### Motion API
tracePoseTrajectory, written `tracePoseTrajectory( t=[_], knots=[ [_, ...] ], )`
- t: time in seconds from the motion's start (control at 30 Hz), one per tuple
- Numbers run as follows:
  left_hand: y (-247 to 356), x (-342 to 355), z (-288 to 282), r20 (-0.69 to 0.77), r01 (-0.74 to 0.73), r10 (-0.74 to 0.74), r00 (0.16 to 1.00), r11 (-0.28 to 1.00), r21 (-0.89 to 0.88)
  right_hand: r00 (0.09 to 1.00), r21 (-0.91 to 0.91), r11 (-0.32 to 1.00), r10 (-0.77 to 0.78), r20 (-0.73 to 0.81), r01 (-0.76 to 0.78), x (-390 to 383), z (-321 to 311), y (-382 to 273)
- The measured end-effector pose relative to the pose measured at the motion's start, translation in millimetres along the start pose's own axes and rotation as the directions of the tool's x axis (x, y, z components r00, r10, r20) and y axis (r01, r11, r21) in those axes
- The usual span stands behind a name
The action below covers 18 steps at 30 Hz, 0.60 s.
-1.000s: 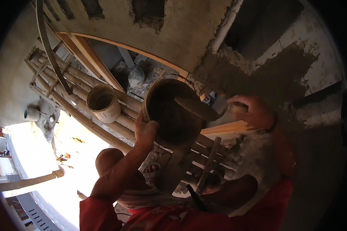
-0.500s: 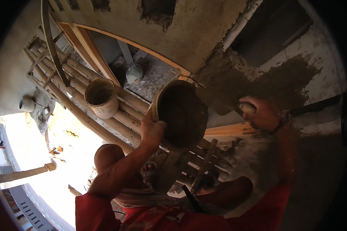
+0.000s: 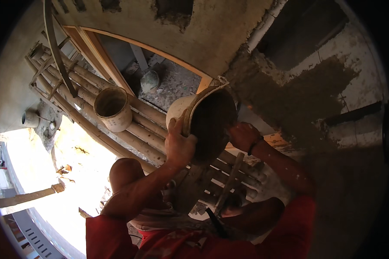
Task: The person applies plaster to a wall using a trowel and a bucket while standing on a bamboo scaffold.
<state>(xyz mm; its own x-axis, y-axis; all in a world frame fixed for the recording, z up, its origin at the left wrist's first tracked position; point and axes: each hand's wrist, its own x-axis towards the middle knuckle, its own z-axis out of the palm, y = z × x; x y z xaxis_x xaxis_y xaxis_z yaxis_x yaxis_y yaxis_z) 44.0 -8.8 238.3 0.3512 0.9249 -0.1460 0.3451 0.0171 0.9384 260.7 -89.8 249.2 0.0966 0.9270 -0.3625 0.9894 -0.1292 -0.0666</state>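
My left hand (image 3: 180,143) grips the rim of a mortar-crusted bucket (image 3: 177,108), which is tilted with its dark mouth toward the right. My right hand (image 3: 245,137) is closed at the far side of that mouth, around the handle of a trowel. The trowel's blade is hidden in the dark of the bucket, and how much is inside cannot be made out. To the right of the bucket, a patch of dark wet mortar (image 3: 302,97) covers part of the wall.
A second bucket (image 3: 116,115) stands on the scaffold of round poles (image 3: 145,149) to the left. Behind is a wooden frame (image 3: 160,52) around an opening, with another bucket (image 3: 150,82) beyond it. A long curved strip (image 3: 58,52) hangs at the upper left. Bright ground lies below left.
My right hand has moved left and down from the wall to the bucket's mouth, carrying the trowel. My left hand has tilted the bucket further toward the right.
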Motion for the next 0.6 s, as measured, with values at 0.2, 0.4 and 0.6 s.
tracePoseTrajectory(
  t=[0.2,0.4,0.6],
  knots=[
    [3.5,6.4,1.2,0.011,-0.02,0.022,1.0,0.987,-0.158,0.991,0.423,0.899,-0.072,-0.11,0.112,-8.8,39.3,15.6],
    [-3.4,17.4,-4.0,0.04,0.139,-0.137,0.99,0.861,-0.49,0.95,0.485,0.842,-0.095,-0.298,0.237,-27.6,-19.5,12.9],
    [-16.4,20.8,-16.5,-0.016,0.219,-0.244,0.97,0.895,-0.388,0.976,0.419,0.893,-0.087,-0.2,0.166,-60.2,-124.3,29.0]
  ],
)
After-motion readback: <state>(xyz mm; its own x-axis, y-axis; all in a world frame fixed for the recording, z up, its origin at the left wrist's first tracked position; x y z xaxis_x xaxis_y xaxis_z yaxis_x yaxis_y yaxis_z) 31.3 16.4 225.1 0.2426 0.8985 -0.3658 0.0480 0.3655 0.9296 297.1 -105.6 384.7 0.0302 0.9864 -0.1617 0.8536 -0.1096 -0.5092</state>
